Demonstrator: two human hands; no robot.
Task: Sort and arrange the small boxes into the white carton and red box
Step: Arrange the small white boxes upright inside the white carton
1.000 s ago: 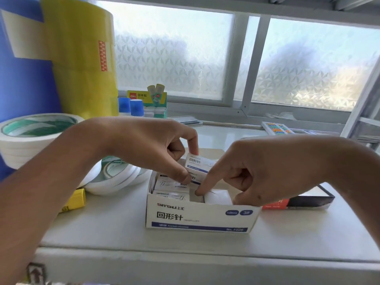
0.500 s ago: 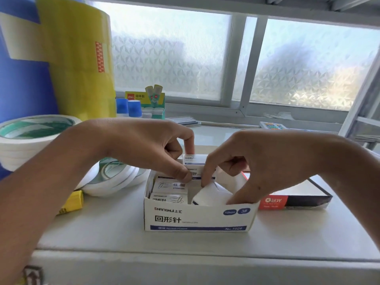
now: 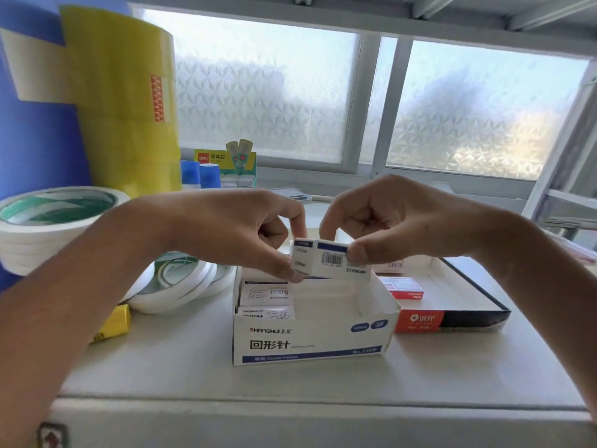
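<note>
Left hand (image 3: 239, 234) and right hand (image 3: 384, 221) pinched on small box (image 3: 329, 261); above white carton (image 3: 310, 337), beside red box (image 3: 452, 318)

where things sit on the shelf

the open carton (image 3: 310, 337) stands at the middle front of the shelf (image 3: 290, 383). two small boxes (image 3: 266, 302) lie in its left part, one behind the other. just to its right, touching it, lies the flat box (image 3: 452, 320), with one small box (image 3: 405, 287) inside at its left end. the left hand (image 3: 239, 231) and right hand (image 3: 387, 221) hold a small box (image 3: 326, 260) between them above the carton's rear. left of the carton lie tape rolls (image 3: 181, 282), a stack of rolls (image 3: 48, 221) further left. tall rolls (image 3: 119, 101) stand behind those, with a glue stick pack (image 3: 226, 166) to their right, near the window (image 3: 355, 108).
</note>
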